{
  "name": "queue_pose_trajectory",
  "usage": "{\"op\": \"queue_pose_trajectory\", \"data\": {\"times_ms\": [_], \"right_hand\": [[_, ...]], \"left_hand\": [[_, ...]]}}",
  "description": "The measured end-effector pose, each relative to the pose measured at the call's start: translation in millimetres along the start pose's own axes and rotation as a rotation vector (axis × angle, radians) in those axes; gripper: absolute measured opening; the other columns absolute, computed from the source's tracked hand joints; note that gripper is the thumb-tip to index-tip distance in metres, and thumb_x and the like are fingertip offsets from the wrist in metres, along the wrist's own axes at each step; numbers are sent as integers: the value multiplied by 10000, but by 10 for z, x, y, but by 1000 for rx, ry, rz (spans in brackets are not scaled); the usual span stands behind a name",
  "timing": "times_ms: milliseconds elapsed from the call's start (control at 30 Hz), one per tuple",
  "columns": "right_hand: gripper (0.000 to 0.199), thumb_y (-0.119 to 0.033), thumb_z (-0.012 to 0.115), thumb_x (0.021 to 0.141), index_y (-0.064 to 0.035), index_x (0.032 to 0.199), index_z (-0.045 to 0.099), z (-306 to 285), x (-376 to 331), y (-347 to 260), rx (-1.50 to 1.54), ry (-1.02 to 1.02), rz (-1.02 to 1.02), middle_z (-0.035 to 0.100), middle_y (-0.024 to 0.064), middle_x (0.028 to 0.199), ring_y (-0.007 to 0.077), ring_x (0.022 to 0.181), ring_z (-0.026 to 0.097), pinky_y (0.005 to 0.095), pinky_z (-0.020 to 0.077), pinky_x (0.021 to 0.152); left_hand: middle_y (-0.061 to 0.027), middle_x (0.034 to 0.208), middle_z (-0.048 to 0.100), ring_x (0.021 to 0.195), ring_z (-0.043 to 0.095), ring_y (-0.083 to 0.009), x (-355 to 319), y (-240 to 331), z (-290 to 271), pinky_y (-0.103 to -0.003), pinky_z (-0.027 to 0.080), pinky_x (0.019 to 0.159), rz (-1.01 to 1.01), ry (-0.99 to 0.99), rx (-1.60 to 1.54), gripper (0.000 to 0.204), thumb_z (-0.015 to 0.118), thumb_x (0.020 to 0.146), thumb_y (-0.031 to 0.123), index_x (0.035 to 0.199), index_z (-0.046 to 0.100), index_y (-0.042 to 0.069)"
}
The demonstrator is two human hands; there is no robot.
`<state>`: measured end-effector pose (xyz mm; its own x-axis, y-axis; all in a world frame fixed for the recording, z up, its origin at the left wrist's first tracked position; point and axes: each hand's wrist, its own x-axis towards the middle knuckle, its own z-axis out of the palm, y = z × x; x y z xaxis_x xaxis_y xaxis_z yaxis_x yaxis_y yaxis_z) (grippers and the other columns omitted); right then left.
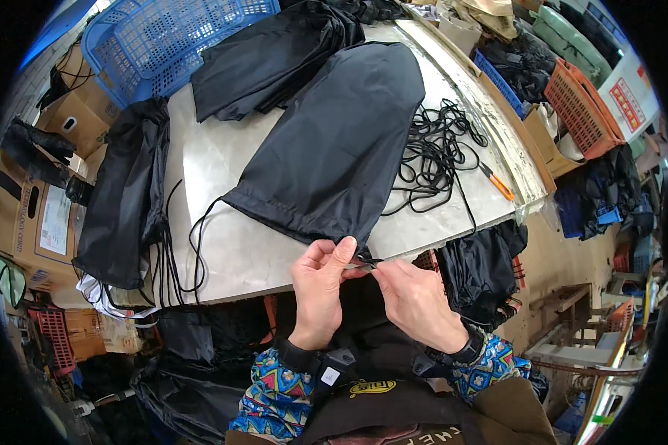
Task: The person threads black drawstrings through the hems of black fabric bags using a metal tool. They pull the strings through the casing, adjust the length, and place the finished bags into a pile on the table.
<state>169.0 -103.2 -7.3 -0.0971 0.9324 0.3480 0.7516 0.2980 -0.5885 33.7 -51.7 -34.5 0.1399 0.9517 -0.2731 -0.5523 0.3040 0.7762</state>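
A black drawstring bag (334,141) lies flat across the table, its hemmed opening toward me. At the table's front edge my left hand (321,285) pinches the bag's near right corner between thumb and fingers. Right beside it, my right hand (417,302) is closed in a pinch on thin black cord at that same corner; the fingertips partly hide the cord. From the bag's left corner a loop of cord (199,241) hangs down over the edge. Loose black cord (441,152) lies tangled right of the bag, near an orange-handled tool (499,183).
More black bags (274,63) are piled at the back, beside a blue plastic basket (174,44). Another drawstring bag (126,200) drapes over the table's left side. Black fabric (482,271) hangs below the right edge. Cardboard boxes (33,215) stand at left, an orange crate (583,104) at right.
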Motion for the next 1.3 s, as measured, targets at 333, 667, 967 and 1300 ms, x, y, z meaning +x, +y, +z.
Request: {"op": "queue_pose_trajectory", "data": {"times_ms": [333,667,967,1300], "right_hand": [[56,-40,584,829,-19,824,532,94,62,-20,-166,-99,-25,523,141,686,325,609,594,405,465,517],[140,-84,602,877,23,964,621,-5,101,45,428,-193,213,609,196,766,353,670,611,370,469,575],[154,-21,651,794,7,944,641,-419,-10,223,-35,-135,-41,626,159,753,327,673,624,369,493,567],[124,3,637,803,43,920,635,-802,-108,201,37,-152,100,638,189,783,324,708,647,346,505,625]], "left_hand": [[-16,731,601,642,568,-72,-97,-152,20,-208,474,594,264,103,186,161,694,855,118,825,602,-11],[-5,741,596,675,522,-58,2,-105,-44,-217,425,636,183,163,72,176,685,866,170,832,616,11],[-18,720,601,663,576,-85,-90,-164,88,-239,470,580,8,-123,160,183,668,879,191,805,585,46],[-7,582,545,503,504,-68,156,49,-40,-211,388,467,151,-74,236,355,518,968,323,719,549,72]]}}
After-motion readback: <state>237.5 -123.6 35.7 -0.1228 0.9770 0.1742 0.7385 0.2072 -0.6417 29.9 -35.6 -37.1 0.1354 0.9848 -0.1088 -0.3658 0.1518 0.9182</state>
